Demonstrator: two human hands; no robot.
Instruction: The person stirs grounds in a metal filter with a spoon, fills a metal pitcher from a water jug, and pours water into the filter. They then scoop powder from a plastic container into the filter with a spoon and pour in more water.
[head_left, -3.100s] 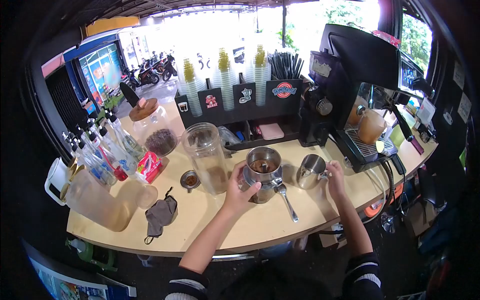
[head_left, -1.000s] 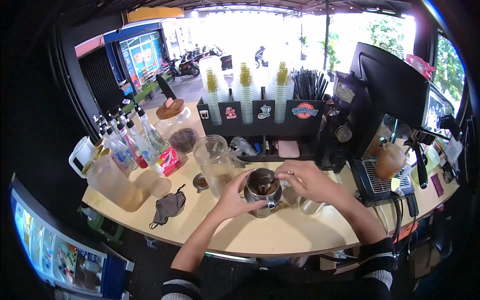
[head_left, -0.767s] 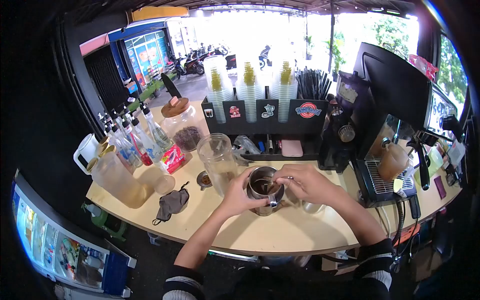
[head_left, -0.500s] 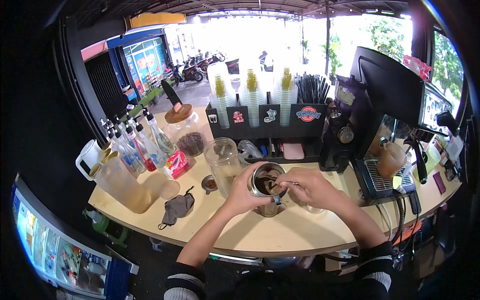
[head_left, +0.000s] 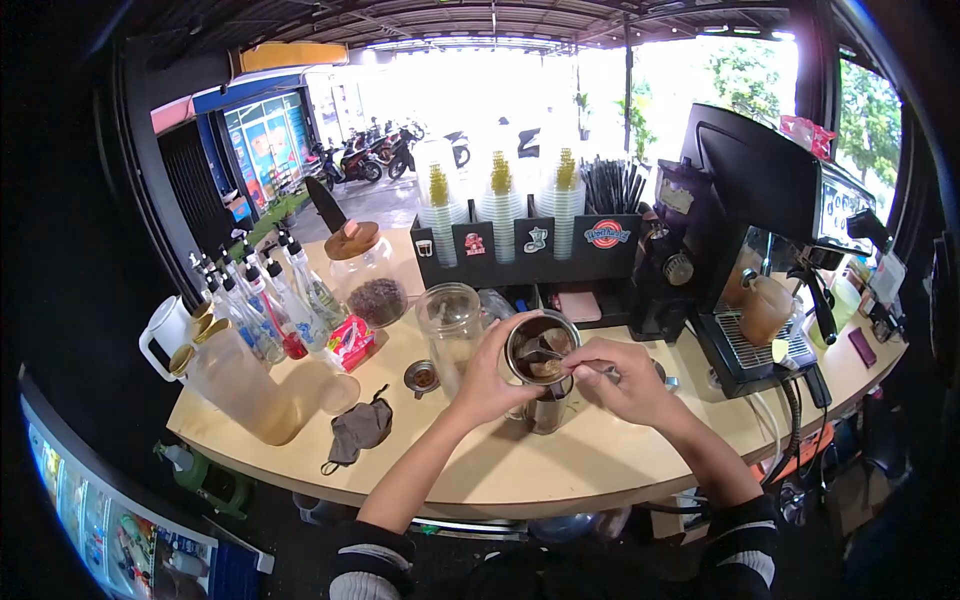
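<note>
My left hand [head_left: 488, 375] is wrapped round a metal pitcher [head_left: 517, 352], its mouth turned toward me. Brown, wet-looking contents show inside it. A spoon [head_left: 590, 370] is pinched in my right hand [head_left: 630, 382], with its bowl down in the pitcher. Just below the pitcher, a small clear glass [head_left: 548, 412] stands on the table, partly covered by it. Behind my left hand rises a tall clear plastic container [head_left: 448, 318]. To the left of that sits a small metal strainer [head_left: 421, 376] with brown residue.
A grey cloth mask [head_left: 360, 432], a cloudy plastic jug [head_left: 240, 385] and several pump bottles [head_left: 265, 300] occupy the table's left side. At the back is a black organizer [head_left: 520, 240] with stacked cups and straws. An espresso machine [head_left: 760, 340] stands right; the table's curved edge [head_left: 480, 510] is nearest me.
The camera view has shifted slightly. The pitcher is tipped more toward me, and the spoon has moved within it, its bowl now showing over the brown contents.
</note>
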